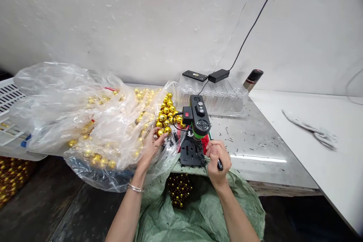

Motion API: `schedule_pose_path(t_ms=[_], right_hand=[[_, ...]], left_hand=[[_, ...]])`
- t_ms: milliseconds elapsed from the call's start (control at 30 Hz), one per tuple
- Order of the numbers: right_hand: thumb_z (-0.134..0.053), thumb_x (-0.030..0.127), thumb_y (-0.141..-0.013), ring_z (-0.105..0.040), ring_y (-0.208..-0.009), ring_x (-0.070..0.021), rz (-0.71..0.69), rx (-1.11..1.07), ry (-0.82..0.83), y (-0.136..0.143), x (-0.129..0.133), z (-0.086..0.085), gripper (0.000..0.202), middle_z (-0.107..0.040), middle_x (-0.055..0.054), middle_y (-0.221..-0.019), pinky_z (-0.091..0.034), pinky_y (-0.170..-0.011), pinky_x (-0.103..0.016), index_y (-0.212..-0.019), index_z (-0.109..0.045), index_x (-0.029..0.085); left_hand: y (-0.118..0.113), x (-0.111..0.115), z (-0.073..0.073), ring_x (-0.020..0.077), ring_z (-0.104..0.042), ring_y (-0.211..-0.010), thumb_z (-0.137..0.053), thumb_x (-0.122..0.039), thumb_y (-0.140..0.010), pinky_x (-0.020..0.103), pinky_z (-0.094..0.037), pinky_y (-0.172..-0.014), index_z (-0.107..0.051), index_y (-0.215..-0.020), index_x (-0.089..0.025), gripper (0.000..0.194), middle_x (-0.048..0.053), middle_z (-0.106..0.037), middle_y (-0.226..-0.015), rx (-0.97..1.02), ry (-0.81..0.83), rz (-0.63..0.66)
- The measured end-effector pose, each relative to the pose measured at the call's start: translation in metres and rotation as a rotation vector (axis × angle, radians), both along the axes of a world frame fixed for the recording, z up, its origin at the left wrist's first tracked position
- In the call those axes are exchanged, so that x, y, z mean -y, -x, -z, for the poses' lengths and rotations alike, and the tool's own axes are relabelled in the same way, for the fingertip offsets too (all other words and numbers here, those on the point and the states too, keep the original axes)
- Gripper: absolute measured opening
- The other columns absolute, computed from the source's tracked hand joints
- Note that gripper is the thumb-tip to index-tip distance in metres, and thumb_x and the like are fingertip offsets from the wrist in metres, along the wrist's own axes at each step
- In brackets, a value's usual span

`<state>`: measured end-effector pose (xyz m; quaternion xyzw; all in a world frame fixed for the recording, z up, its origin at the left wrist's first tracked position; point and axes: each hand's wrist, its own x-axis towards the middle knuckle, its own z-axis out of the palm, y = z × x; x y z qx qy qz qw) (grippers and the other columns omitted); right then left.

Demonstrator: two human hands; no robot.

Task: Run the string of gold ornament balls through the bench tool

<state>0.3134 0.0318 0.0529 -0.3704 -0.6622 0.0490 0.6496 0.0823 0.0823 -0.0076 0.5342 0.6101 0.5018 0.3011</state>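
Gold balls point(166, 115): shiny metallic gold, heaped in a clear plastic bag point(70, 113). Small machine point(198, 119): black body, green band lower down, red switch on its side, black base plate point(191, 155). Red patch beside the base. Tool handle point(219, 164) in right hand point(217, 159): black. Bracelet point(135, 188) on left wrist: silver. Sack point(204, 211) below: pale green, holding darker gold-brown balls point(178, 189). Desk point(255, 147): glossy grey, speckled with black bits. Adjoining surface point(312, 151): white. Wall: off-white. Adapter point(218, 75) and cable: black. Crate point(8, 98) at left: white lattice. Can point(253, 79): silver, dark cap, red stripe.
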Motion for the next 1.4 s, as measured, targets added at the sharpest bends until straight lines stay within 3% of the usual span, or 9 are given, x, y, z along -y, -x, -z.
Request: schedule_pose_path(t_ms=[100, 200, 267, 433, 733, 1067, 1300, 1400], right_hand=[[-0.041, 0.01, -0.096, -0.054, -0.069, -0.0158, 0.002, -0.012, 0.0, 0.001, 0.0, 0.001, 0.031, -0.053, 0.0, -0.067, -0.041, -0.061, -0.03, -0.068, -0.047, 0.022], [-0.04, 0.012, -0.096, -0.054, -0.068, -0.0159, 0.001, -0.01, 0.008, 0.001, 0.001, 0.001, 0.03, -0.054, -0.001, -0.069, -0.041, -0.061, -0.031, -0.069, -0.048, 0.022], [-0.04, 0.011, -0.096, -0.053, -0.068, -0.0159, 0.001, 0.007, 0.016, 0.001, 0.001, -0.001, 0.03, -0.053, -0.001, -0.069, -0.042, -0.061, -0.031, -0.069, -0.048, 0.022], [-0.039, 0.009, -0.096, -0.053, -0.069, -0.0147, -0.006, 0.031, 0.02, 0.0, 0.003, -0.004, 0.03, -0.053, -0.001, -0.071, -0.042, -0.062, -0.03, -0.07, -0.047, 0.022], [-0.039, 0.012, -0.096, -0.055, -0.069, -0.0159, 0.002, 0.028, 0.022, 0.0, 0.003, 0.0, 0.029, -0.056, -0.002, -0.071, -0.044, -0.062, -0.031, -0.07, -0.049, 0.022], [-0.04, 0.01, -0.096, -0.057, -0.072, -0.0156, -0.001, 0.031, 0.017, 0.0, 0.004, 0.006, 0.028, -0.053, -0.001, -0.07, -0.045, -0.064, -0.03, -0.072, -0.048, 0.022], [-0.035, 0.02, -0.1, -0.056, -0.07, -0.0154, 0.002, 0.038, -0.062, 0.001, -0.004, 0.032, 0.028, -0.054, -0.002, -0.074, -0.047, -0.062, -0.031, -0.075, -0.048, 0.022], [-0.033, 0.024, -0.102, -0.054, -0.068, -0.0146, 0.021, 0.019, -0.148, 0.002, -0.01, 0.044, 0.03, -0.052, 0.0, -0.074, -0.049, -0.068, -0.033, -0.075, -0.047, 0.023]], left_hand=[[-0.021, 0.028, -0.006, 0.0173, -0.07, -0.077, -0.07, -0.051, -0.083, 0.033, -0.059, -0.074, -0.062, -0.13, -0.019, 0.057, 0.009, -0.072, -0.106, 0.363, 0.159, 0.18], [-0.045, 0.043, -0.001, 0.0182, -0.07, -0.087, -0.068, -0.049, -0.085, 0.034, -0.059, -0.08, -0.063, -0.134, -0.022, 0.056, 0.011, -0.072, -0.117, 0.492, 0.218, 0.291], [-0.058, 0.044, 0.006, 0.0182, -0.07, -0.087, -0.064, -0.047, -0.088, 0.033, -0.059, -0.078, -0.064, -0.134, -0.022, 0.052, 0.01, -0.073, -0.117, 0.419, 0.23, 0.32], [-0.079, 0.032, 0.019, 0.0198, -0.069, -0.084, -0.064, -0.036, -0.086, 0.035, -0.057, -0.079, -0.068, -0.121, -0.016, 0.041, 0.009, -0.075, -0.102, 0.009, 0.11, 0.258], [-0.09, 0.021, 0.02, 0.0235, -0.069, -0.094, -0.063, -0.024, -0.086, 0.038, -0.056, -0.087, -0.067, -0.119, -0.019, 0.033, 0.011, -0.071, -0.11, -0.431, -0.089, 0.282], [-0.097, 0.017, 0.037, 0.028, -0.063, -0.108, -0.067, -0.036, -0.089, 0.047, -0.051, -0.096, -0.071, -0.116, -0.021, 0.031, 0.011, -0.071, -0.113, -0.399, -0.184, 0.247], [-0.097, 0.018, 0.041, 0.0275, -0.062, -0.107, -0.069, -0.036, -0.09, 0.045, -0.05, -0.094, -0.071, -0.117, -0.021, 0.031, 0.011, -0.071, -0.114, -0.397, -0.171, 0.252], [-0.097, 0.019, 0.042, 0.0273, -0.063, -0.106, -0.07, -0.036, -0.089, 0.044, -0.05, -0.093, -0.071, -0.116, -0.021, 0.031, 0.011, -0.071, -0.113, -0.399, -0.182, 0.247]])
